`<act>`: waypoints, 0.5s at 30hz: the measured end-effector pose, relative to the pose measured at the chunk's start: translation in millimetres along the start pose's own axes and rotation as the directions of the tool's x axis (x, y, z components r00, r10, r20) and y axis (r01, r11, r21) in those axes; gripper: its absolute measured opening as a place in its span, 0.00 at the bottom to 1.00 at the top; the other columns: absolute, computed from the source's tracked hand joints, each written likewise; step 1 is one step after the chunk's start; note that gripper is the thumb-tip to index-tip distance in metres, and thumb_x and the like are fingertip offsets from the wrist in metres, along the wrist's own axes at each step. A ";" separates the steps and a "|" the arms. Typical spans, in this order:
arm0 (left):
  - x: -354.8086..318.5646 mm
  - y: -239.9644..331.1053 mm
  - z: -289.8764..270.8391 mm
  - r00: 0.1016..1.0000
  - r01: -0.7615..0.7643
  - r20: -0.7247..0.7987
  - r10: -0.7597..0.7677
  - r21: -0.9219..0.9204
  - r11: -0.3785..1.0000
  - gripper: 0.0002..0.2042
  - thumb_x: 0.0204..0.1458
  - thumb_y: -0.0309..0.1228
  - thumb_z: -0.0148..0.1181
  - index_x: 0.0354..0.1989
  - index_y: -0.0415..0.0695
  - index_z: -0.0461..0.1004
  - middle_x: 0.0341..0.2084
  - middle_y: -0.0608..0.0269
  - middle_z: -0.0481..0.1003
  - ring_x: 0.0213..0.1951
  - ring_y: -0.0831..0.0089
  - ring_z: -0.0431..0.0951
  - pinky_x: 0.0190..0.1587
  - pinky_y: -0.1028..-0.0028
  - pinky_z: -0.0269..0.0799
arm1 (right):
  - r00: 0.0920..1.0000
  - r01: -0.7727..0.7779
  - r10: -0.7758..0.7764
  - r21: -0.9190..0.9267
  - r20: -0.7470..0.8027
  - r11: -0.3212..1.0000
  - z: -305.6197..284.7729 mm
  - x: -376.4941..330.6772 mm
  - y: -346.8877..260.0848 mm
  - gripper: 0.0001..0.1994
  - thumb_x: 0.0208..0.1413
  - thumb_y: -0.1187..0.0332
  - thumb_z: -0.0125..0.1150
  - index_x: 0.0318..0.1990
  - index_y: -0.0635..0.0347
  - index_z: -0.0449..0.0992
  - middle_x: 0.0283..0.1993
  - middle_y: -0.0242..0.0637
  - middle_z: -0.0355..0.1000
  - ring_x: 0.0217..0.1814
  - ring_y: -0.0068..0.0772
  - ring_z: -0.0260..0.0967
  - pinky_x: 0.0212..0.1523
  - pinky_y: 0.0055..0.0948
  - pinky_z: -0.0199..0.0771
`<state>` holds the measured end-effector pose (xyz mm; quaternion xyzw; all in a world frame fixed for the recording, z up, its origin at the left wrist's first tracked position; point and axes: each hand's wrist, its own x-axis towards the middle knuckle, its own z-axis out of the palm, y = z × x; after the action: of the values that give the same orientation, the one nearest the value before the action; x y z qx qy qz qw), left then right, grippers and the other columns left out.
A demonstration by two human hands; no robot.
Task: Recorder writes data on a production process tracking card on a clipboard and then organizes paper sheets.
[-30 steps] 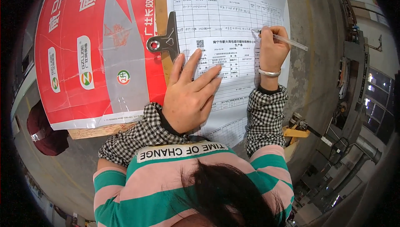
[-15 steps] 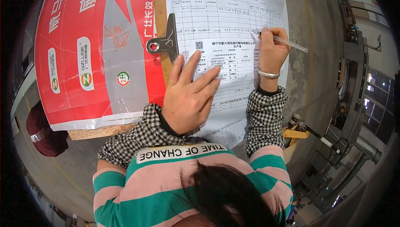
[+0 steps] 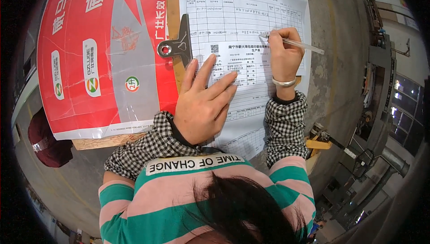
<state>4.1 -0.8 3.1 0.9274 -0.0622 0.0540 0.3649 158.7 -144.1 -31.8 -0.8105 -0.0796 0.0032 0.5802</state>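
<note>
My left hand (image 3: 202, 103) lies flat, fingers spread, on the left part of a printed order sheet (image 3: 251, 96). Beneath that sheet is a table form (image 3: 251, 13) with handwritten rows. My right hand (image 3: 286, 60) closes round a clear-barrelled pen (image 3: 309, 47), its tip at the right end of the lower handwritten row. A metal bulldog clip (image 3: 179, 44) grips the left edge of the papers, on a brown clipboard (image 3: 174, 15). Both forearms wear black-and-white checked sleeve covers.
Large red and grey printed sheets (image 3: 103, 64) cover the area left of the clipboard, over a wooden edge (image 3: 105, 142). A dark red object (image 3: 48, 141) stands at the far left. Machinery and a yellow part (image 3: 319, 144) are to the right.
My right hand has shifted slightly left with the pen, whose tip has moved left along the handwritten row. The papers have moved very slightly. My left hand stays in place.
</note>
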 end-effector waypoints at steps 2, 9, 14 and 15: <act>0.0 -0.1 0.1 1.000 0.002 0.002 -0.002 0.000 1.000 0.13 0.38 0.26 0.57 0.36 0.41 0.74 0.47 0.63 0.70 0.58 0.50 0.57 0.60 0.48 0.43 | 1.000 -0.019 0.019 0.000 -0.014 1.000 -0.3 -0.1 -0.4 0.06 0.46 0.76 0.56 0.22 0.64 0.67 0.18 0.25 0.64 0.19 0.12 0.56 0.19 0.16 0.56; 0.8 0.6 0.7 1.000 -0.003 0.003 0.003 0.000 1.000 0.13 0.39 0.27 0.57 0.37 0.41 0.74 0.47 0.64 0.70 0.58 0.50 0.57 0.60 0.48 0.43 | 1.000 0.015 -0.015 -0.043 0.002 0.999 -0.7 0.3 2.6 0.06 0.48 0.75 0.56 0.23 0.64 0.67 0.19 0.26 0.65 0.20 0.13 0.56 0.20 0.16 0.56; 0.1 0.0 0.9 1.000 -0.002 -0.003 0.002 -0.002 1.000 0.13 0.40 0.26 0.57 0.37 0.41 0.74 0.47 0.64 0.70 0.58 0.50 0.57 0.60 0.48 0.43 | 0.999 -0.041 0.040 -0.045 -0.015 0.998 0.3 -0.4 -0.7 0.06 0.49 0.75 0.55 0.23 0.64 0.67 0.20 0.27 0.65 0.21 0.13 0.56 0.22 0.16 0.56; 0.1 0.0 0.6 1.000 -0.002 -0.002 0.002 -0.004 1.000 0.13 0.40 0.26 0.57 0.36 0.41 0.74 0.47 0.64 0.70 0.58 0.50 0.57 0.60 0.48 0.43 | 1.000 -0.009 0.008 -0.056 -0.015 0.998 0.7 -0.1 1.5 0.06 0.48 0.76 0.56 0.23 0.64 0.67 0.19 0.26 0.65 0.20 0.13 0.57 0.21 0.16 0.57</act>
<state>4.2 -1.2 2.6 0.9265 -0.0629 0.0553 0.3668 158.7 -143.9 -33.5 -0.8268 -0.0721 -0.0023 0.5579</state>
